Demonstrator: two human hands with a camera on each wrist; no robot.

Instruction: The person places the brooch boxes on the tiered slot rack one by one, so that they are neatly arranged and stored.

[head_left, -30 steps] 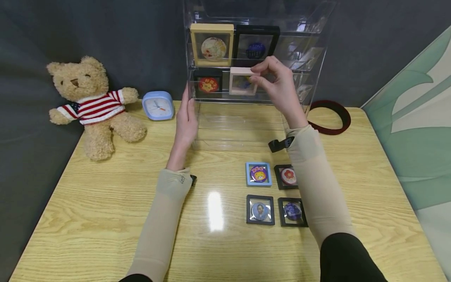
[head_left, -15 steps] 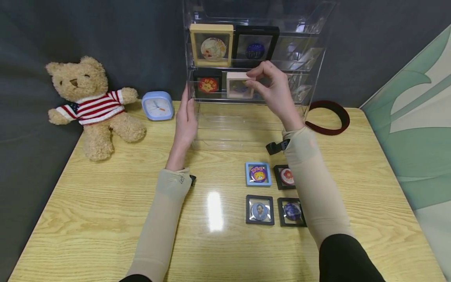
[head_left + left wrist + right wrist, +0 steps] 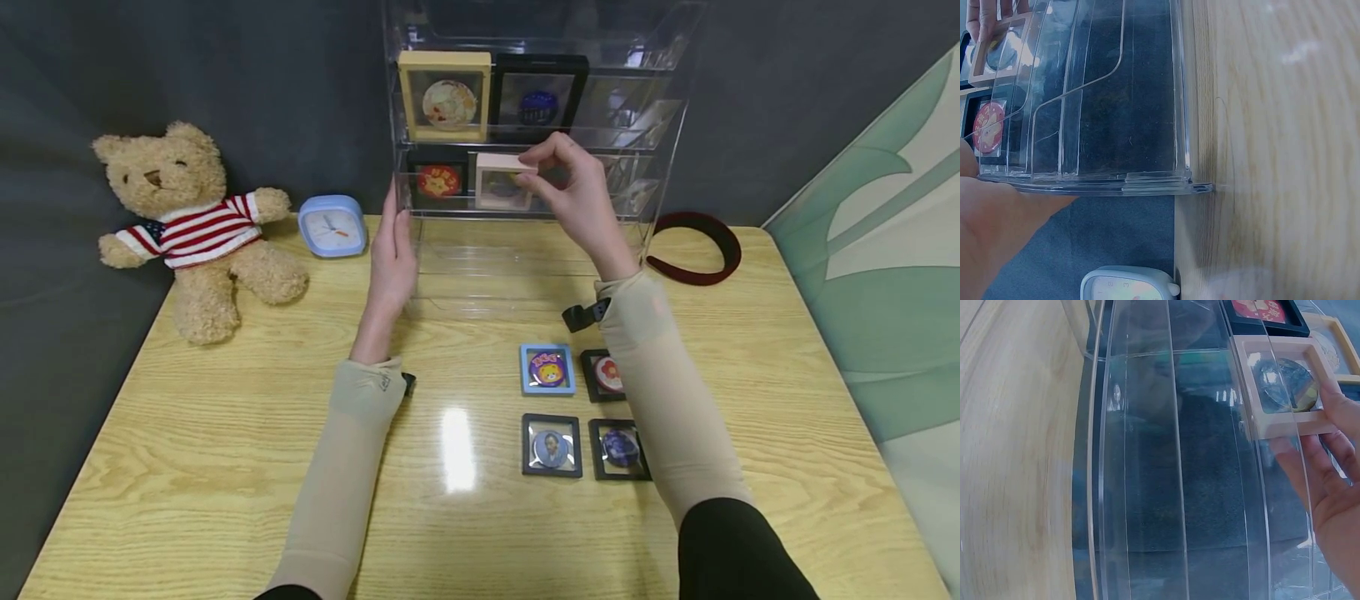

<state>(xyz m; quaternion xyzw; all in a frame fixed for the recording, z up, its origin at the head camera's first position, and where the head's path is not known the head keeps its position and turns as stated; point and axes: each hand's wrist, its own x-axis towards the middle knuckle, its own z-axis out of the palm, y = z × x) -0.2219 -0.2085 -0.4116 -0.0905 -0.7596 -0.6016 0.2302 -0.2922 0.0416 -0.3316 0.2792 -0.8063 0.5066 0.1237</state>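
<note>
A clear acrylic display rack [image 3: 480, 258] stands at the back of the table. My right hand [image 3: 581, 187] pinches the right side of a pale pink square display frame [image 3: 491, 198] with thumb and fingers. That frame stands in the rack's lower visible tier, right of a black frame with a red badge [image 3: 438, 181]. In the right wrist view, the pink frame [image 3: 1260, 422] holds a round, dark badge behind clear film. My left hand [image 3: 393, 267] lies with straight fingers against the rack's left side; some fingers are hidden.
A cream frame [image 3: 445, 60] and a larger black frame [image 3: 581, 79] stand one tier higher. Several small framed badges, including a blue one [image 3: 547, 392], lie on the table [image 3: 225, 467]. A teddy bear [image 3: 198, 233] and blue clock [image 3: 333, 227] sit left; a dark red headband [image 3: 727, 250] right.
My right hand has moved slightly left and down with the pink frame, which now sits lower and closer to the red-badge frame. The left hand stays at the rack's side.
</note>
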